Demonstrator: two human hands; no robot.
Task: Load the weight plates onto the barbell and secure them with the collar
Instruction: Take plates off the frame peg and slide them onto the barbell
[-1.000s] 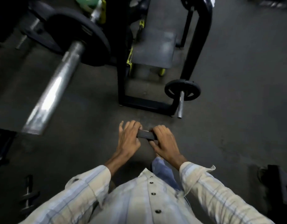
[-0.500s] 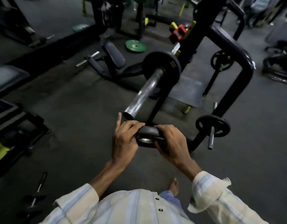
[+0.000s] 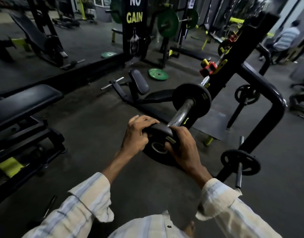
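Observation:
I hold a small black weight plate [image 3: 159, 134] with both hands, its centre hole facing me. My left hand [image 3: 136, 134] grips its left rim and my right hand [image 3: 183, 146] grips its right side. The plate sits at the near end of the steel barbell sleeve [image 3: 183, 112]; whether the bar's tip is inside the hole is hidden. Farther along the sleeve a larger black plate [image 3: 193, 100] is loaded. The barbell rests in the black rack [image 3: 247, 54]. No collar is visible.
A small black plate [image 3: 241, 162] hangs on a rack peg at right, another plate [image 3: 247, 94] behind it. A green plate [image 3: 158, 74] lies on the floor. A black bench [image 3: 24, 102] stands at left. A person [image 3: 286, 38] stands far right.
I lifted the small plate from low near the floor up to the end of the barbell sleeve. My view rose from the floor to the gym.

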